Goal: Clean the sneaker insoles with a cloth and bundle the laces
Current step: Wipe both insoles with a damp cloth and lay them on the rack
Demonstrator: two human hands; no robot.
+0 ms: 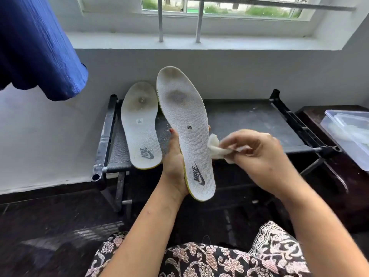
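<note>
My left hand [173, 158] grips a white insole [184, 124] from underneath and holds it upright, toe end up, with grey dirt marks on the forefoot. My right hand [257, 154] pinches a crumpled white cloth [216, 149] just beside the insole's right edge, near the arch. A second white insole [139, 124] with similar stains leans on the black rack [249, 120] to the left of the held one. No laces are visible.
The black metal rack stands against a white wall under a barred window. A clear plastic container [349, 134] sits on a dark surface at the right. Blue fabric [38, 47] hangs at the upper left. Dark floor lies below.
</note>
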